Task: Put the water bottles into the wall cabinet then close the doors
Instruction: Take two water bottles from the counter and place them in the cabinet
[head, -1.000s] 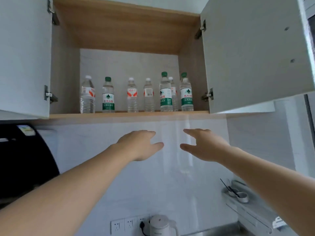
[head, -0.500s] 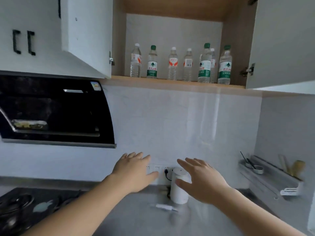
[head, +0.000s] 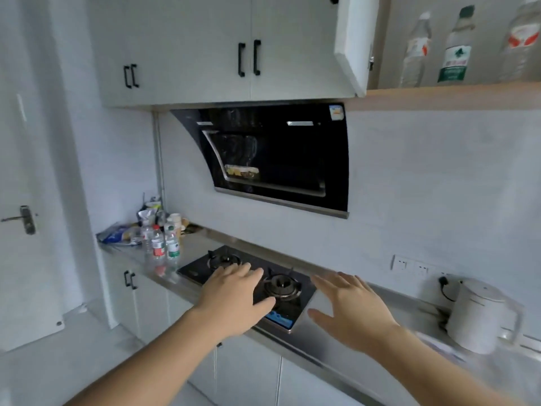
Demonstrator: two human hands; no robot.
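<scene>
Remaining bottles [head: 159, 244] at mid-left frame: likely full, heavy-ish, smooth plastic, slightly squashy; grasp mid-body at label. Left hand [head: 234, 300], right hand [head: 351, 312] spread, empty.

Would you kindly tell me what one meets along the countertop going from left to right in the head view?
Blue bag → water bottles on the counter → gas hob → left hand → right hand → white kettle.

Both hands, the left hand [head: 234, 300] and right hand [head: 351, 312], have dropped from cabinet height to over the stove [head: 248, 276].
</scene>
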